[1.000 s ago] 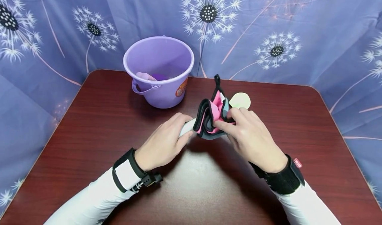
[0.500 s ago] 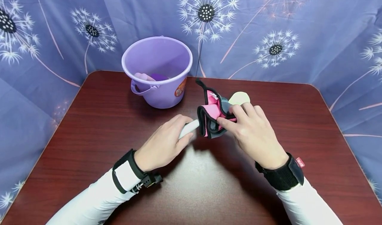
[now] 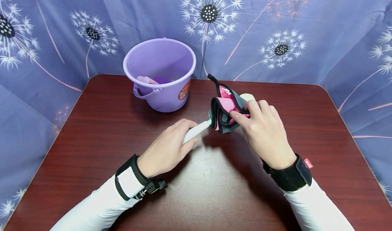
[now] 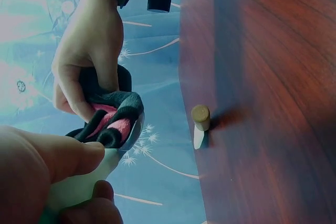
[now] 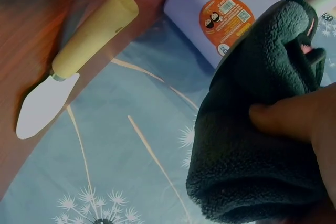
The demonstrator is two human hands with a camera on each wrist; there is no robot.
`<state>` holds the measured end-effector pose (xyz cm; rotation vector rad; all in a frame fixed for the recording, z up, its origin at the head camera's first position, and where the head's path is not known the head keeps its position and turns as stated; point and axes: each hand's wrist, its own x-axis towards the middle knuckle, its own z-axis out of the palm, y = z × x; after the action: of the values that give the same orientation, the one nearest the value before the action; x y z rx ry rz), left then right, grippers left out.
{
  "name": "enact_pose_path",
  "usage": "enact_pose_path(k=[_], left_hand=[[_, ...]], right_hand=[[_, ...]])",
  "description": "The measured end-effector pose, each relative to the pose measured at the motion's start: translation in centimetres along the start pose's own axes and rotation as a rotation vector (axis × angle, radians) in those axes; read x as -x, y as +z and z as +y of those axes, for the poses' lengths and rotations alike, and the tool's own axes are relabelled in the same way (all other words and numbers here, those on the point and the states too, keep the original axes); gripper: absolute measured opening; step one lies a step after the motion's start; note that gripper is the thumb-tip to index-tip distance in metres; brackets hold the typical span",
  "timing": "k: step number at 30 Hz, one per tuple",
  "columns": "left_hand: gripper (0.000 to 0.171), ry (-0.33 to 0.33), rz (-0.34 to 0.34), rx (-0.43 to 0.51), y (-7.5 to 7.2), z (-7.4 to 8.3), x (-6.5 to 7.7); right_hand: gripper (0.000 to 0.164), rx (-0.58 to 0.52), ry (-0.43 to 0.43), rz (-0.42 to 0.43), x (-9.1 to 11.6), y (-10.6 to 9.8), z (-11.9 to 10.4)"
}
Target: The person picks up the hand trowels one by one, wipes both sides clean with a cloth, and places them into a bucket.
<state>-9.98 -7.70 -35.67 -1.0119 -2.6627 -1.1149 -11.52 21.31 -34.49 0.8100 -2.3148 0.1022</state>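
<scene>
My left hand (image 3: 169, 147) grips the white handle (image 3: 197, 130) of a tool. A pale green neck shows where the handle meets the cloth; the tool's head is mostly hidden, though a curved, shiny edge (image 4: 137, 132) peeks out in the left wrist view. My right hand (image 3: 265, 130) holds a bunched cleaning cloth (image 3: 227, 105), pink and dark grey with black edging and a hanging loop, around that head. In the right wrist view my right thumb (image 5: 278, 116) presses on the cloth's fluffy grey side. Both hands are above the table.
A purple bucket (image 3: 166, 96) stands at the back left, with a pink item (image 3: 147, 80) and something darker purple inside. Behind the cloth, a trowel (image 5: 94, 35) with a wooden handle and white blade lies on the brown table (image 3: 101, 128). A patterned blue curtain (image 3: 131, 9) surrounds the table.
My right hand and the cloth have moved right and farther from me, and the cloth has turned. More of the white handle shows now. My left hand has barely moved.
</scene>
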Motion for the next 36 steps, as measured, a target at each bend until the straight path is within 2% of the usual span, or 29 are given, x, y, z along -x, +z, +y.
enact_pose_path(k=[7, 15, 36], left_hand=[[0.023, -0.003, -0.004, 0.004, -0.02, 0.07, 0.02], [0.021, -0.011, -0.01, 0.011, 0.07, 0.08, 0.08], [0.026, -0.011, -0.001, 0.03, 0.02, 0.18, 0.16]], right_hand=[[0.024, 0.031, 0.09, -0.035, 0.09, -0.13, 0.01], [0.035, 0.034, 0.145, -0.014, 0.18, -0.09, -0.02], [0.037, 0.054, 0.226, 0.032, 0.36, -0.12, 0.0]])
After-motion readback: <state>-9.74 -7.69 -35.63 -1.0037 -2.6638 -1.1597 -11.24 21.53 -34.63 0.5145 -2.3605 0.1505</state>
